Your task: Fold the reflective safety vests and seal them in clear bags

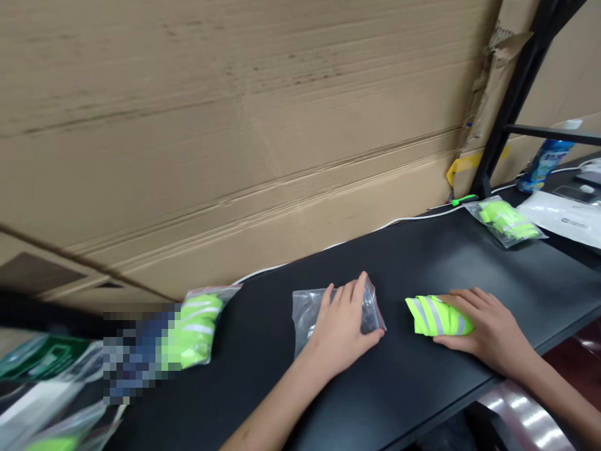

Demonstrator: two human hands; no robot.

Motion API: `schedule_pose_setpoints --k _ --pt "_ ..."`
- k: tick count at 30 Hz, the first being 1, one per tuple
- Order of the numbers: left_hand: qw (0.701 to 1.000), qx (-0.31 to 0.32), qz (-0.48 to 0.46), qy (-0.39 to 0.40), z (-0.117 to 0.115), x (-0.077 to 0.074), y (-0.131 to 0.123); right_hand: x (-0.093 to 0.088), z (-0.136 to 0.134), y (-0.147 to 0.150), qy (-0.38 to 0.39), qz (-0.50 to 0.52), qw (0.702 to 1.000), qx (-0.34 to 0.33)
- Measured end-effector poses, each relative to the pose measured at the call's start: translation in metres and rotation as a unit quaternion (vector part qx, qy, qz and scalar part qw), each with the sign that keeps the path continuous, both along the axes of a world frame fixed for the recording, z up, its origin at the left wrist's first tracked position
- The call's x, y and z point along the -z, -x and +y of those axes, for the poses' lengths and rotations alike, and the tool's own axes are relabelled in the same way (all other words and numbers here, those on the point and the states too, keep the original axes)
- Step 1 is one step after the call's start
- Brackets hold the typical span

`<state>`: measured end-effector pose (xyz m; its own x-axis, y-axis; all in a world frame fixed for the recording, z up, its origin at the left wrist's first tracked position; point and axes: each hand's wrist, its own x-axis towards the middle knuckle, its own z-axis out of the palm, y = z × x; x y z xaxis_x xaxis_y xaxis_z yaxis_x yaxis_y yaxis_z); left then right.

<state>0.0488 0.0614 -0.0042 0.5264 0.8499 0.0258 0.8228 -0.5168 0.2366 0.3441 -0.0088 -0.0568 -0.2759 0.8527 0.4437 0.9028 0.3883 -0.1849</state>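
Your left hand (pixel 342 332) lies flat, fingers spread, pressing a clear zip bag (pixel 307 316) down; your right hand (pixel 491 332) cups folded hi-vis fabric (pixel 434 316) (long axis aimed at the bag), near the bag on the black bench (pixel 422 263).

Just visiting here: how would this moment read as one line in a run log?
left hand: flat on clear zip bag | right hand: around folded neon-yellow reflective fabric | surface: black workbench

- Packing station, warehouse-type
- Corrugated cardboard sheet (pixel 235 125) filling upper frame behind table
- Black table (pixel 422 263) holding zip bags (pixel 474 216) of hi-vis reflective fabric (pixel 436 316)
- Black metal rack (pixel 530 81) upper right
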Motion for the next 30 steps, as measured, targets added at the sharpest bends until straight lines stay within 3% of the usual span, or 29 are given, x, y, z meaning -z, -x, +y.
schedule_pose_setpoints --k 9,16,24,30 --pt "0.996 0.051 -0.073 0.008 -0.003 0.003 0.040 -0.012 0.001 0.042 0.006 0.094 0.995 0.023" --pt "0.992 0.071 -0.100 0.033 -0.006 0.002 0.042 -0.022 0.010 0.079 0.045 0.104 0.994 -0.012" --pt "0.991 0.115 -0.072 0.015 -0.006 0.007 0.041 -0.019 0.018 0.088 0.107 0.028 0.993 -0.042" --pt "0.990 0.131 -0.047 0.007 -0.006 0.016 0.039 -0.031 0.030 0.099 0.124 0.011 0.990 -0.062"
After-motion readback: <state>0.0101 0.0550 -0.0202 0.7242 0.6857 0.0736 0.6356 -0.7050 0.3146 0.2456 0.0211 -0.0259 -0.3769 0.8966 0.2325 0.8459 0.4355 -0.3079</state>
